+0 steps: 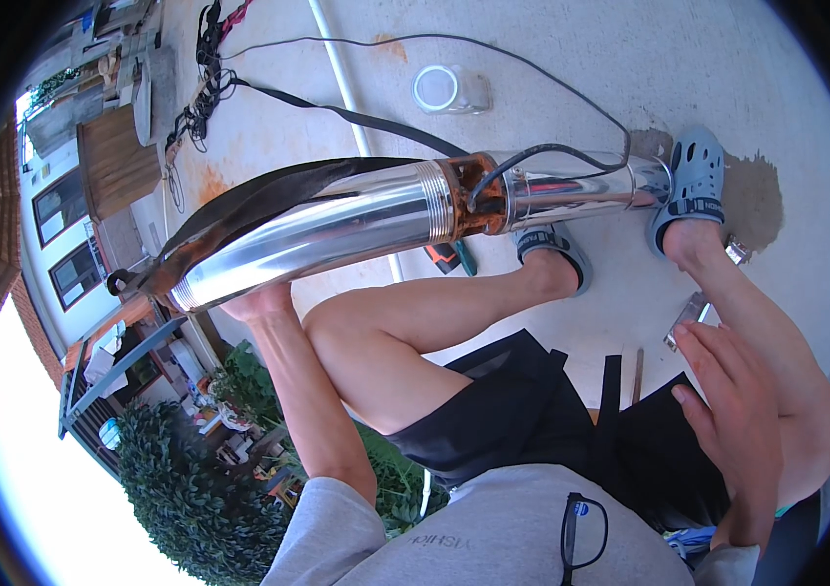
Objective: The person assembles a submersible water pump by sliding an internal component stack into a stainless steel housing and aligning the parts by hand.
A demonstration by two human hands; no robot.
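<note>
A long, shiny steel submersible pump [327,227] slants across in front of me, its left end raised. Rusty brown metal [478,195] shows at its middle joint, where a black cable [532,151] comes out. My left hand [260,301] supports the raised end from beneath; its fingers are hidden behind the pump. At the other end, the pump meets the grey clog [696,181] on my right foot. My right hand [727,376] hovers by my right knee with its fingers stretched out, holding nothing visible. Beyond its fingertips lies a shiny metal strip [688,317].
A clear jar [473,93] with a white lid lies on the concrete floor near a white pipe [337,59]. Black strap [366,119] and tangled cord [202,107] stretch to the far left. An orange-and-black tool [442,258] lies behind the pump. A second metal piece [737,251] is beside my right ankle.
</note>
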